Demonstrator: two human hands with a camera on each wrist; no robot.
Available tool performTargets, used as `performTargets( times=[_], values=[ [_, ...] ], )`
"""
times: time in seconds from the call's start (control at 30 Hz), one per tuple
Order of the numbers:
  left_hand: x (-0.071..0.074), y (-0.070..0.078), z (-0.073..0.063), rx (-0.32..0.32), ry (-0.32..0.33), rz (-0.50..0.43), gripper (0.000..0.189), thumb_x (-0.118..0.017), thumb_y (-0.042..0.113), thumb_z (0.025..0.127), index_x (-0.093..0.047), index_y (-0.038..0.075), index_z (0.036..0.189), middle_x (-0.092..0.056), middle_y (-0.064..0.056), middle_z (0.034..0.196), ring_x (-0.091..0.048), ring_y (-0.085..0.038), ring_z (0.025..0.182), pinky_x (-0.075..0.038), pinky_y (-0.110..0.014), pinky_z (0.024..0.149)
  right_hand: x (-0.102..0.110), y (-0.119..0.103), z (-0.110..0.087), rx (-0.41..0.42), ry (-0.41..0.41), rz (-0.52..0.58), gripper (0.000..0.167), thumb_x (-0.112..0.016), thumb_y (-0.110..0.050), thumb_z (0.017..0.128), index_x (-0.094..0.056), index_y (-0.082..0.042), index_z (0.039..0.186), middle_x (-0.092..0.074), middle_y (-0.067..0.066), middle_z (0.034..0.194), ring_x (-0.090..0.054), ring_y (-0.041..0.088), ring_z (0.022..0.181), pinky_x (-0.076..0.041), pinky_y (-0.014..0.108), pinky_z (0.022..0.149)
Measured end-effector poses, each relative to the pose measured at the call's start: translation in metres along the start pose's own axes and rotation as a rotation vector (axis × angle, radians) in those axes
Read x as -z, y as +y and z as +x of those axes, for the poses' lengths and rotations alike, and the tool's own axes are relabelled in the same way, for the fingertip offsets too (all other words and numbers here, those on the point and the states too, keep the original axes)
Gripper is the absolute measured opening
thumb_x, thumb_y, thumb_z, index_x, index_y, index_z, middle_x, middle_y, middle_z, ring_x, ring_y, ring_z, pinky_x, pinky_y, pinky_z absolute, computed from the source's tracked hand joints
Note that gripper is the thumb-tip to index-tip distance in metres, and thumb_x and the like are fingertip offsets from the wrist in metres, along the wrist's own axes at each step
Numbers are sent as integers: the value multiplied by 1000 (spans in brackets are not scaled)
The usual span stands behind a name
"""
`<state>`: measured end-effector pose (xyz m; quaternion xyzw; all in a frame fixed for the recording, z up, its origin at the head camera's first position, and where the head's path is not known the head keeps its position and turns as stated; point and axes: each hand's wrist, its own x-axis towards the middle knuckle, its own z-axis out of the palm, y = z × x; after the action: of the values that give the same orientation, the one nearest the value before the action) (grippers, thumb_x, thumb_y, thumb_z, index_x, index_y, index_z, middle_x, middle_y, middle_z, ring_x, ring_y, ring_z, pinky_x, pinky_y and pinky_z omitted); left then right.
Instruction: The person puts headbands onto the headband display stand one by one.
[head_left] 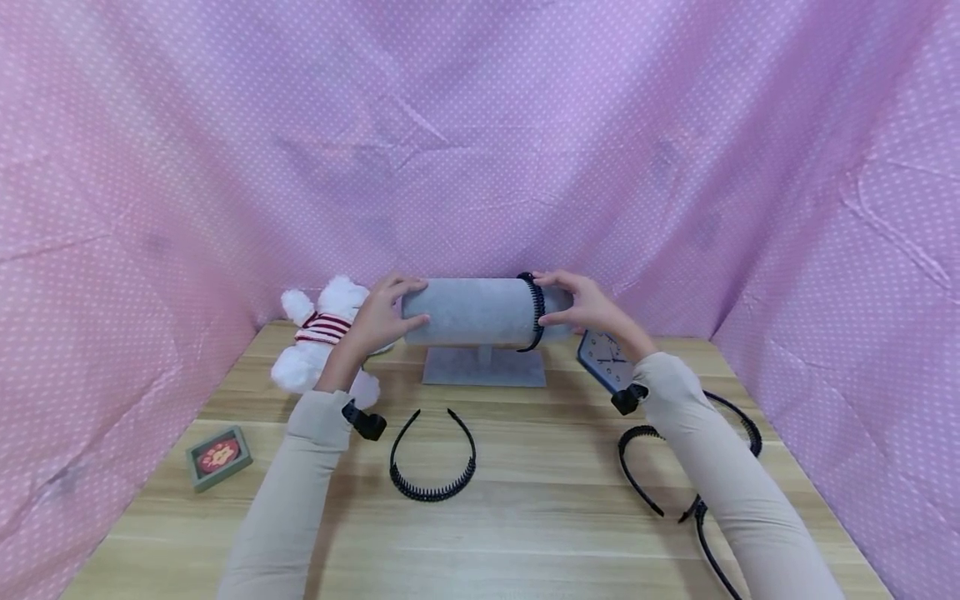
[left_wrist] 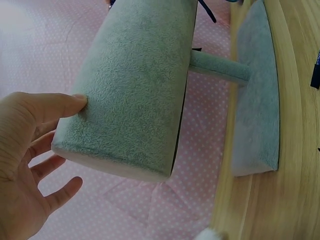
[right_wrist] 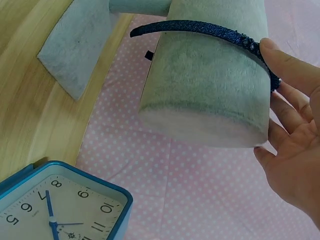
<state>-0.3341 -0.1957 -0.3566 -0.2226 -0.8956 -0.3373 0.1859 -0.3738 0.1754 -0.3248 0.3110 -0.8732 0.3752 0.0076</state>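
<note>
A grey plush headband display stand [head_left: 465, 310] has a horizontal cylinder on a short post and flat base. My left hand [head_left: 382, 315] holds the cylinder's left end; in the left wrist view its thumb [left_wrist: 72, 104] rests on the plush and some fingers go behind. Around the right part of the cylinder sits a black toothed headband [head_left: 538, 312]. My right hand [head_left: 585, 304] grips that headband, thumb in front and fingers at the back, as the right wrist view shows the headband [right_wrist: 215, 31] under the thumb. Another black headband [head_left: 427, 493] lies in front of the stand.
Several more black headbands [head_left: 637, 433] lie at the right, partly under my right sleeve. A blue clock [head_left: 606, 358] stands beside the right forearm. At the left are a white plush toy [head_left: 300, 367] and a small green-framed block [head_left: 219, 457]. Pink dotted cloth [head_left: 480, 167] surrounds the table.
</note>
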Motion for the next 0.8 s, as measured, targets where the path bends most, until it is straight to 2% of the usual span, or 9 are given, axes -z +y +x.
performTargets(
  times=[0.07,0.13,0.2,0.23,0.5,0.6,0.8],
  values=[
    [-1,0,-1,-4,12,-10,56,-79,12,88,-60,2,140,-56,-18,136,-49,-38,130,-44,-56,108,-2,-1,2,-16,0,5,64,-84,-14,84,-58,-11,142,-47,4,159,-34,29,152,-49,40,101],
    [-1,0,-2,4,17,-21,57,-79,11,88,-59,2,141,-56,-18,137,-49,-38,131,-44,-56,109,-3,-3,2,-30,-2,18,65,-84,-14,84,-57,-12,142,-47,2,159,-32,28,153,-47,50,107],
    [-2,0,-3,11,15,-36,58,-79,11,89,-58,2,142,-55,-18,138,-47,-38,132,-43,-56,110,-4,-3,3,-41,3,27,65,-85,-14,83,-57,-13,142,-48,0,158,-32,26,153,-34,51,120],
    [-3,0,-3,14,15,-42,58,-78,12,90,-57,2,143,-55,-18,139,-47,-38,133,-42,-56,111,-4,-4,3,-42,5,27,65,-85,-14,83,-58,-13,142,-49,-1,158,-32,25,153,-31,52,122],
    [-10,-4,-5,20,46,-97,59,-78,10,89,-57,3,143,-54,-18,142,-46,-37,136,-39,-54,115,-11,-8,9,-24,14,-3,64,-87,-14,81,-60,-11,139,-52,2,155,-36,27,151,-25,49,126],
    [-13,-7,-5,3,71,-104,58,-79,11,88,-58,3,142,-55,-18,142,-45,-38,136,-39,-54,115,-15,-11,13,1,10,-19,64,-87,-14,80,-60,-10,138,-53,4,154,-37,27,151,-25,47,126],
    [-19,-11,-7,-46,135,-25,58,-77,15,88,-59,5,143,-53,-15,146,-43,-36,140,-38,-52,116,-22,-14,20,42,3,-45,65,-88,-17,80,-60,-9,139,-54,5,153,-40,27,149,-29,46,125]
  ],
)
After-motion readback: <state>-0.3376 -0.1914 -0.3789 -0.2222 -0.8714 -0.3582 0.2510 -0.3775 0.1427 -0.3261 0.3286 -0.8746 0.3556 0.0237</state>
